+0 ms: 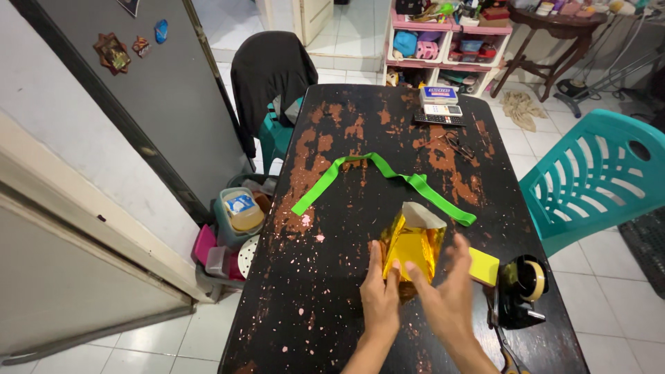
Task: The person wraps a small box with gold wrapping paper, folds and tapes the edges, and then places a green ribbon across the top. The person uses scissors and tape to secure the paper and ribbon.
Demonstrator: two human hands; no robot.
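Observation:
A small box wrapped in shiny gold paper (414, 244) stands on the worn black table (325, 298), with one paper flap raised at its far end. My left hand (380, 294) presses against the box's near left side. My right hand (443, 289) rests its fingers on the near right side of the gold paper. A long green ribbon (377, 171) lies bent in an arch just beyond the box. A yellow pad (484, 266) sits to the right of my right hand.
A black tape dispenser (519, 289) stands at the table's right edge, with scissors handles (509, 359) below it. A calculator and remote (441, 111) lie at the far end beside dark scissors (458, 145). A teal chair (596, 176) is right; a draped chair (271, 76) is far left.

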